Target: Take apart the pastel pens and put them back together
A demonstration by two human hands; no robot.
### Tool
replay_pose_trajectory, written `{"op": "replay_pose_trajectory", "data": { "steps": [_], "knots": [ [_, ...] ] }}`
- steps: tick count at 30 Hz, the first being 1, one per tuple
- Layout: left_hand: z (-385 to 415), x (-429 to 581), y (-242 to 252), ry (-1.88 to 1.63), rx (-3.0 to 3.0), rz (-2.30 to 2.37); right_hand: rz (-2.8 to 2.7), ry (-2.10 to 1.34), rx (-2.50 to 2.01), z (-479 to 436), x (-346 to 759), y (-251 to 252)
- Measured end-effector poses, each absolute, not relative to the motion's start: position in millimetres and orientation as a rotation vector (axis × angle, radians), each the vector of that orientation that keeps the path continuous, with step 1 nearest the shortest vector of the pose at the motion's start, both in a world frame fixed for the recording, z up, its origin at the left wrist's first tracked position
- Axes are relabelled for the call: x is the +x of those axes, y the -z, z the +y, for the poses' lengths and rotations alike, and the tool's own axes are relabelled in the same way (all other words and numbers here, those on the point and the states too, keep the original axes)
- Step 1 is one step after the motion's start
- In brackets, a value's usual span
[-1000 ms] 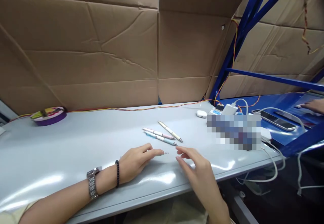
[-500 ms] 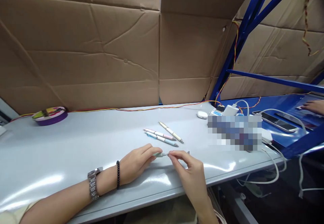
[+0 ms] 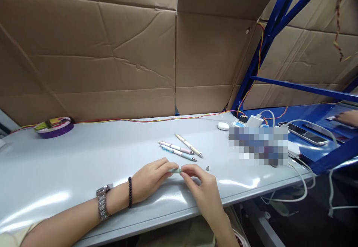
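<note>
pinching a smooth, pale green pen barrel (image 3: 175, 171) low over the glossy surface (image 3: 112, 146), the two hands are meeting fingertip to fingertip. the left hand (image 3: 152, 178) is lying palm down, its fingers closing around the barrel and covering most of its slim cylinder. the right hand (image 3: 205, 185) is bringing thumb and forefinger together at the barrel's right end, with hardly any gap between them. compared with half a second ago, the right fingers are sitting closer to the left hand, and the thin piece then showing between the hands is now mostly hiding behind them. a small, shiny metal tip (image 3: 207, 168), then partly covered, is now showing fully just right of the right hand.

beyond the hands, three slender pens are lying in the same places as before: a blue-and-white pen (image 3: 178, 152), a pink-and-white pen (image 3: 175, 147) and a cream pen (image 3: 188, 145), each tapering to a silvery point. one linked metal watch (image 3: 102, 203) and one black beaded bracelet (image 3: 129, 192) are circling the left wrist. farther out, one round purple-sided container (image 3: 54, 127) and one rounded white case (image 3: 223, 126) are resting near the back edge, where creased brown cardboard (image 3: 112, 53) is standing as a wall.
</note>
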State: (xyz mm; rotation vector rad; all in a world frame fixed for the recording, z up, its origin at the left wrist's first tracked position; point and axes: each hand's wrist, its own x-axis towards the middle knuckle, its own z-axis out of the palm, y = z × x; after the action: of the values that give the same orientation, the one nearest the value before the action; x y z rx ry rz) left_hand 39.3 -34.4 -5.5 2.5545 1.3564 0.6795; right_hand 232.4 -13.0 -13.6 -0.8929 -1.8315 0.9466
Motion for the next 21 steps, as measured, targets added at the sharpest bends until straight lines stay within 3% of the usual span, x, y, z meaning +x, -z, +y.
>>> {"op": "replay_pose_trajectory", "data": {
  "steps": [6,10,14,21],
  "knots": [
    [-24,38,6,-0.436,2.907,1.709,-1.926,-0.631,-0.918,-11,231,20],
    [-18,43,15,-0.278,2.906,2.085,-2.097,-0.468,-0.708,-30,208,11],
    [-19,47,24,-0.176,2.967,2.075,-2.338,-0.528,-0.394,-55,169,-2],
    [-18,46,31,-0.259,2.986,2.032,-2.379,-0.469,-0.443,-68,127,0]
  ]
}}
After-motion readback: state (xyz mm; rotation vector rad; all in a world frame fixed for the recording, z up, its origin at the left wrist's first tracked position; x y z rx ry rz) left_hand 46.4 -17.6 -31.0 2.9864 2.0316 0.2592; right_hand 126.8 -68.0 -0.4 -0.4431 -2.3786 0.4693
